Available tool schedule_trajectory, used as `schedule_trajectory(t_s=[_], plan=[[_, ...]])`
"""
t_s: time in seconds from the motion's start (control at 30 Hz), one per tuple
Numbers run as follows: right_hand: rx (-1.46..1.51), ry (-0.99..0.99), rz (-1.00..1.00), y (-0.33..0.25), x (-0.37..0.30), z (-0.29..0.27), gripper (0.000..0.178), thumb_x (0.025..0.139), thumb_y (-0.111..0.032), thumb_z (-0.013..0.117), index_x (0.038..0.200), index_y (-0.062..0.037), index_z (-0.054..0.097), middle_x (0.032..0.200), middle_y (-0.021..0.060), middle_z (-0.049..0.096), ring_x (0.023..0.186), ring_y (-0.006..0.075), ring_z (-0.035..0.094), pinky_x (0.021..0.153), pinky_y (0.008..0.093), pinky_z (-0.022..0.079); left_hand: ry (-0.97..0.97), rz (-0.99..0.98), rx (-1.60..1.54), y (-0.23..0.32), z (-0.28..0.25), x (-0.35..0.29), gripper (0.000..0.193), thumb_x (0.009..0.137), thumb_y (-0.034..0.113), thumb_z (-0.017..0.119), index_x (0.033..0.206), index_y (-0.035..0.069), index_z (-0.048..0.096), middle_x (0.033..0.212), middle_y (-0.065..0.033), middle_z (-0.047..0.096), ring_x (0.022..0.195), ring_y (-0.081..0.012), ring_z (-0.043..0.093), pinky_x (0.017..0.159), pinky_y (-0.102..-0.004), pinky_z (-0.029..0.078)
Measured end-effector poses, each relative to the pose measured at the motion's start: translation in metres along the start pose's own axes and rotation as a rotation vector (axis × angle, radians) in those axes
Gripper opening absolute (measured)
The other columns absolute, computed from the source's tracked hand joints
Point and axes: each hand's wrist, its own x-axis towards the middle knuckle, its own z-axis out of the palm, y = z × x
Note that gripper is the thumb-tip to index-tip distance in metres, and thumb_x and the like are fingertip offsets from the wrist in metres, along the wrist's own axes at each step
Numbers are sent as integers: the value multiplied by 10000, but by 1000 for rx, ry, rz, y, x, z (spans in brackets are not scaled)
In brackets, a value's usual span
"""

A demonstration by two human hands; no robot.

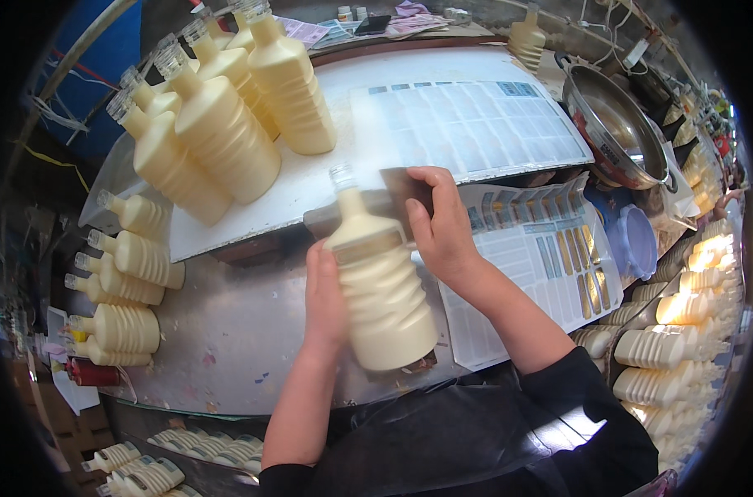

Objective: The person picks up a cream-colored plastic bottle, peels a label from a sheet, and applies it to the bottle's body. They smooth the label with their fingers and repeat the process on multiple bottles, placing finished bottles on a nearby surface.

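A cream plastic bottle (pixel 385 298) with a clear threaded neck and wavy ribs stands slightly tilted in front of me. My left hand (pixel 325 290) grips its left side, the fingers partly hidden behind it. Across the bottle's shoulder runs a thin greyish band, perhaps a label. Beside the bottle's neck, my right hand (pixel 444 224) pinches a thin dark brown flat piece (pixel 410 192) between thumb and fingers; its exact kind is unclear. Beneath the right forearm lies a sheet of labels (pixel 509 306) with gold and blue-grey strips.
A raised white board (pixel 327 178) carries several upright cream bottles (pixel 289 91) and another label sheet (pixel 484 124). More bottles (pixel 128 327) lie along the metal table's (pixel 227 331) left edge. At right are a metal pan (pixel 621 124), a lilac basin (pixel 636 240) and stacked bottles (pixel 654 348).
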Motion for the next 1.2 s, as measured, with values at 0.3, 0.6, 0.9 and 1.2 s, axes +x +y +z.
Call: schedule_trajectory(t_s=[0.3, 0.6, 0.9, 1.2], plan=[[23, -170, 31, -58, 8, 17, 374, 957, -88, 557, 1320, -47, 479, 1275, 197, 544, 1113, 418, 596, 942, 478, 490, 10, 290, 950, 39, 26, -50, 873, 971, 471, 613, 1602, 2, 233, 1593, -329, 234, 1431, -502, 361, 1152, -498, 357], [-3, -29, 10, 1, -1, 5, 372, 998, -105, 532, 1355, -21, 473, 1264, 168, 559, 1149, 342, 584, 1015, 410, 462, 11, 239, 799, 32, 29, -51, 968, 948, 488, 624, 1625, 3, 131, 1585, -345, 221, 1436, -497, 338, 1173, -502, 320], [141, -114, 54, -13, -4, -5, 373, 973, -42, 570, 1338, -8, 500, 1282, 153, 573, 1159, 251, 591, 1001, 360, 475, 26, 93, 515, 24, 24, -55, 1007, 865, 240, 730, 1609, -40, 112, 1510, -267, 394, 1364, -354, 470, 1147, -442, 385], [-201, -106, -673, -64, -36, -9, 293, 764, -73, 690, 1056, -47, 687, 1041, 106, 722, 940, 272, 707, 795, 388, 555, 22, 15, 337, 31, 26, -56, 768, 874, 282, 748, 1481, 2, 371, 1352, -162, 571, 1230, -259, 584, 1043, -384, 472]])
